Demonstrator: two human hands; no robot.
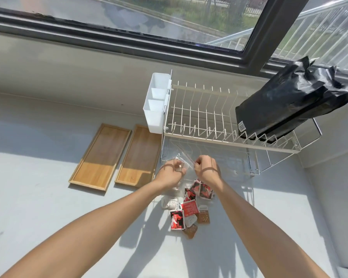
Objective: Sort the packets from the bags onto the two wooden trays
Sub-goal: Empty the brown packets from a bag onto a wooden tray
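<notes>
Between both hands' fingers (178,167): clear bag (184,157), pinched.

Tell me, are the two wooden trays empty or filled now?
Empty. Both wooden trays show only bare wood; the packets lie on the counter beside them.

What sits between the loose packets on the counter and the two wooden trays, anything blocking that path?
Nothing visible. The packets lie on bare counter, right of the trays, which hold nothing. The dish rack stands behind, off that line. Only the person's own left forearm crosses that stretch, while the left hand and right hand hold a clear bag.
</notes>
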